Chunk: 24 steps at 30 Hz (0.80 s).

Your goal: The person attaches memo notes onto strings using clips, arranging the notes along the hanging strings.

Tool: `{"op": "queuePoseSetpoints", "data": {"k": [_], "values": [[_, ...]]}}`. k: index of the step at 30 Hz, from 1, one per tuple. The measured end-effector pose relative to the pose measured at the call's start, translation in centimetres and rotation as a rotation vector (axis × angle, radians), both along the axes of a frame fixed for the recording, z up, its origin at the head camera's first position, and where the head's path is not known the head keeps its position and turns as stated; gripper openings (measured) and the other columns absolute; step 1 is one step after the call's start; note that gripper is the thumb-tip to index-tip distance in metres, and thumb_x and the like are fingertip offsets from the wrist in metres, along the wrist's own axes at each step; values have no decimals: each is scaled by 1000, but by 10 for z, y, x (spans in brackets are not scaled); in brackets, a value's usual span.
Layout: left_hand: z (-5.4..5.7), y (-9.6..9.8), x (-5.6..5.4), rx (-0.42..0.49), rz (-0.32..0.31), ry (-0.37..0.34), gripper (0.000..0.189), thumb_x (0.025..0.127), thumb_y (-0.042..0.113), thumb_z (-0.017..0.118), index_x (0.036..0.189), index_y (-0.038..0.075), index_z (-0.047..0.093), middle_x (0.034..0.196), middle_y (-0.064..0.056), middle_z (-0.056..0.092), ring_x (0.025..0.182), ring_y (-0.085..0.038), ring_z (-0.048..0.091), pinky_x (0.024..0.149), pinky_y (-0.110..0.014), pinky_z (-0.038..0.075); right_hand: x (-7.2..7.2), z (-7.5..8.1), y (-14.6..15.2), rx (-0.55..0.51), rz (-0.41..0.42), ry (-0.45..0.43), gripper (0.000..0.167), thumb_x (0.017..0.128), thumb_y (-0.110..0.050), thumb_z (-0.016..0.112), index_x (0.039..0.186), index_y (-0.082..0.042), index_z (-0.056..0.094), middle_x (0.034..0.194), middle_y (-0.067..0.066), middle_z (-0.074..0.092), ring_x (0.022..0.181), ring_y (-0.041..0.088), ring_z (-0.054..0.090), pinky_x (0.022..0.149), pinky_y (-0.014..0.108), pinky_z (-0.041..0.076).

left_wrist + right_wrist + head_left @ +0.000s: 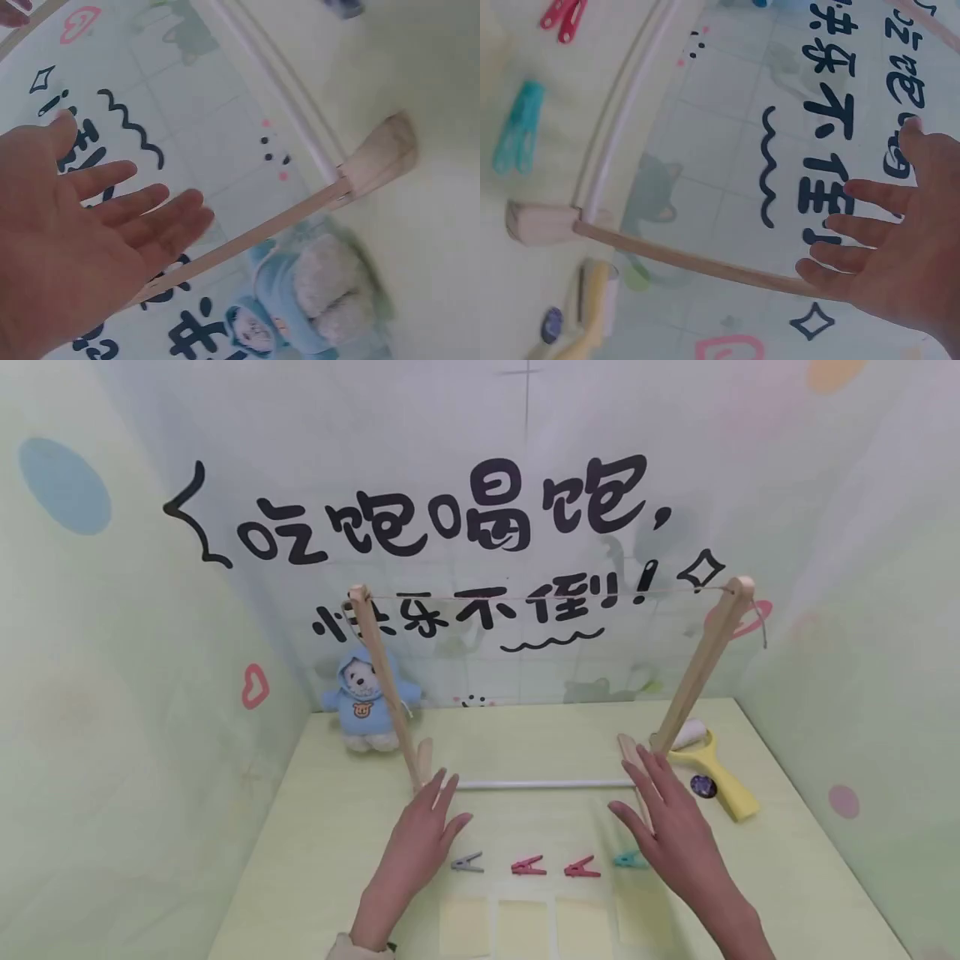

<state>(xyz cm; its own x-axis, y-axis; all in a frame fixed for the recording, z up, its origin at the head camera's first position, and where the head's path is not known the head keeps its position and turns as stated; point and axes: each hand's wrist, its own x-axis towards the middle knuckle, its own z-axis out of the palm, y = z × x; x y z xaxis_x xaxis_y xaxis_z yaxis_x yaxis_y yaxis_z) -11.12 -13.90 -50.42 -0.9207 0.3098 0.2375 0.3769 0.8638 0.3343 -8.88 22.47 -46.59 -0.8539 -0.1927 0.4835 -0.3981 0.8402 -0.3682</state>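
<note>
A wooden frame stands on the table, with two posts [697,672], a white crossbar [540,785] low between them and a thin string [540,597] across the top. My left hand [422,831] is near the foot of the left post, fingers extended and holding nothing. On the other side my right hand [675,822] is near the right post's foot, its fingers spread and holding nothing. Whether either hand touches the wood I cannot tell. Between the hands lie a grey clothespin [468,862], two red clothespins [528,865] and a teal clothespin [519,129].
Several pale yellow paper squares [522,930] lie in a row at the front. Behind the left post sits a plush bear [363,702] in a blue hoodie. A yellow-handled lint roller [727,781] and a small dark purple disc [703,787] lie at the right.
</note>
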Motion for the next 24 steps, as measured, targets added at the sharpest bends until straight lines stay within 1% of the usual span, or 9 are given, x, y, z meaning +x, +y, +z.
{"op": "queuePoseSetpoints", "data": {"k": [2, 3, 5, 8, 11, 15, 18, 21, 24], "values": [[-17, -4, 8, 16, 21, 14, 56, 107, 28, 73, 152, -2, 58, 147, -28, 62, 126, -44, 68, 98, -56, 60, -1, -10, -7, -73, -8, 2, 52, 101, -22, 80, 145, 1, 64, 159, 26, 54, 142, 55, 53, 101, 71, 52], [-24, -6, 13, 18, 40, 15, 54, 105, 27, 76, 148, -2, 61, 140, -26, 66, 117, -41, 70, 91, -53, 62, -1, -15, -10, -96, -9, 1, 50, 98, -16, 82, 142, 1, 66, 156, 26, 57, 138, 54, 57, 96, 71, 54], [-37, -10, 23, 27, 92, -24, 54, 100, 25, 82, 143, -2, 63, 129, -23, 69, 107, -35, 71, 83, -48, 63, -4, -26, -16, -123, -4, -1, 46, 96, -11, 83, 138, 1, 68, 152, 24, 61, 132, 52, 62, 90, 70, 57], [-54, -17, 38, 60, 185, -145, 58, 93, 25, 89, 138, -1, 64, 124, -21, 67, 104, -35, 69, 80, -46, 63, -10, -43, -28, -137, 16, -18, 42, 96, -8, 83, 135, 0, 70, 147, 22, 65, 129, 47, 66, 91, 65, 59], [-71, -22, 51, 118, 237, -281, 67, 87, 25, 93, 138, -2, 61, 125, -22, 63, 106, -38, 68, 79, -50, 64, -13, -58, -44, -139, 38, -57, 36, 96, -8, 82, 130, 1, 73, 143, 22, 68, 127, 44, 68, 93, 61, 59], [-86, -26, 62, 216, 237, -460, 79, 83, 26, 97, 143, -2, 54, 124, -18, 59, 105, -37, 65, 73, -53, 62, -13, -74, -69, -136, 73, -137, 27, 98, -10, 81, 124, -1, 75, 138, 20, 70, 125, 42, 69, 96, 59, 59], [-92, -26, 65, 255, 227, -547, 85, 81, 28, 99, 144, -2, 50, 122, -15, 57, 104, -34, 62, 70, -47, 59, -16, -85, -88, -132, 118, -180, 24, 98, -10, 81, 120, -2, 76, 135, 18, 71, 125, 39, 69, 97, 58, 58], [-96, -24, 65, 255, 217, -560, 86, 79, 30, 100, 143, 0, 51, 125, -16, 56, 107, -35, 59, 71, -45, 60, -19, -96, -104, -111, 188, -184, 24, 97, -12, 83, 118, -3, 76, 132, 17, 72, 123, 38, 69, 97, 57, 58], [-102, -23, 65, 245, 176, -500, 83, 79, 36, 99, 140, 2, 54, 127, -18, 53, 106, -33, 56, 71, -41, 57, -23, -105, -118, -56, 263, -169, 28, 96, -15, 84, 119, -3, 74, 131, 16, 72, 122, 37, 69, 97, 55, 58]]}}
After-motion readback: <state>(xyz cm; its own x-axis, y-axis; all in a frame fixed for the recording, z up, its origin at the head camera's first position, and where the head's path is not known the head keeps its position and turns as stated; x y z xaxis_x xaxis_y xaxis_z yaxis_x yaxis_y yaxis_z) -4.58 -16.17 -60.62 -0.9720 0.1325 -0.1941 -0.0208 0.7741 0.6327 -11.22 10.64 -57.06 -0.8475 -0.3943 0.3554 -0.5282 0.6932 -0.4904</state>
